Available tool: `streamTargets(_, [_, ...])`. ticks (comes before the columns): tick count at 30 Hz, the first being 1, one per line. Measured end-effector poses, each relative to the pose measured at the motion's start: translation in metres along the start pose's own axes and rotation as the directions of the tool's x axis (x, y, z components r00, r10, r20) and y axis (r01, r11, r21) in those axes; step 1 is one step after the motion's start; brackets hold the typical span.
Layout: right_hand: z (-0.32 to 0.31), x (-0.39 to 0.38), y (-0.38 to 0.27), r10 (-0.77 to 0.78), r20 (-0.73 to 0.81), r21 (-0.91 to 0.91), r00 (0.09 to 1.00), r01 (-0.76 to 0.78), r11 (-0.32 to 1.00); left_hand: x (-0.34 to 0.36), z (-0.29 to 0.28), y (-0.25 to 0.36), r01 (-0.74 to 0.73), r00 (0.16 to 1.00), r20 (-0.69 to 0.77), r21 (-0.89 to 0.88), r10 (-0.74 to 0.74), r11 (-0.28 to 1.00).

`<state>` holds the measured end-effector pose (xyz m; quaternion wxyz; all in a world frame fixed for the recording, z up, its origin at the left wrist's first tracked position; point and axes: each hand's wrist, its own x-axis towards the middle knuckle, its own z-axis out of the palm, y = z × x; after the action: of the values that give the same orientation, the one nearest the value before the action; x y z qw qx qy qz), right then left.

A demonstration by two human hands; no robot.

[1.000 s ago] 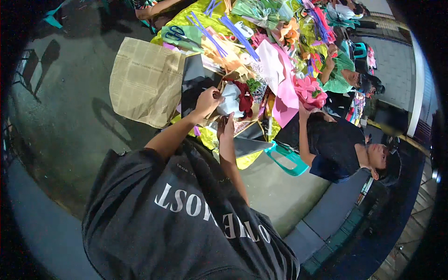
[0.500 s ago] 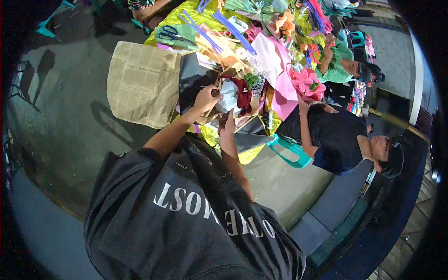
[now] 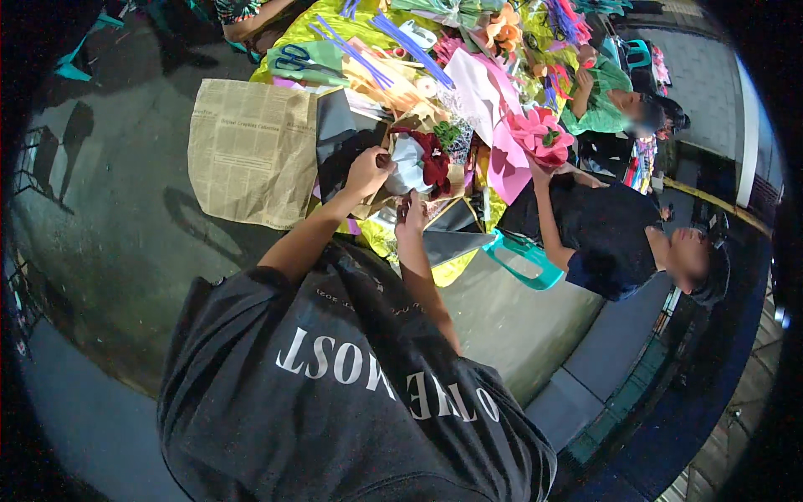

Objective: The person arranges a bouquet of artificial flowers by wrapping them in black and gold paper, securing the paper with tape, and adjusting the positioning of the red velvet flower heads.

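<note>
Bouquet at upper centre of the frame: dark red flowers [image 3: 436, 167], green sprig [image 3: 446, 135], pale paper [image 3: 407, 162], brown wrap [image 3: 457, 179] around them. It rests at the near edge of the crowded tabletop [image 3: 288, 37].

Left hand [image 3: 366, 174] at the wrap's left side, grip curled in and seemingly pinching the brown edge. Right hand [image 3: 411, 214] just below the pale paper, fingertips up against it; whether that grip pinches, cannot tell from here.

Step in hand, my reading: shaping the paper about the flowers. Next move probably calls for gathering the folds snugly without crushing petals.

Newsprint sheet [image 3: 253, 157] left, black sheet [image 3: 338, 132] between, scissors [image 3: 296, 58] above.
</note>
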<state>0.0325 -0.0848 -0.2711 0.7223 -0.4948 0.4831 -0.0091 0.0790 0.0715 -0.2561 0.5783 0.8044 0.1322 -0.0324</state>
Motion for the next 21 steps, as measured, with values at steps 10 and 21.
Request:
streamTargets(10, [0.007, 0.018, 0.010, -0.050, -0.083, -0.061, 0.995, 0.045, 0.997, -0.001, 0.005, 0.002, -0.043, 0.999, -0.025, 0.072, 0.045, 0.996])
streamTargets(21, [-0.003, 0.035, 0.006, 0.111, -0.102, -0.199, 0.989, -0.129, 0.971, -0.008, 0.005, 0.005, -0.090, 0.993, -0.064, 0.083, 0.095, 0.993])
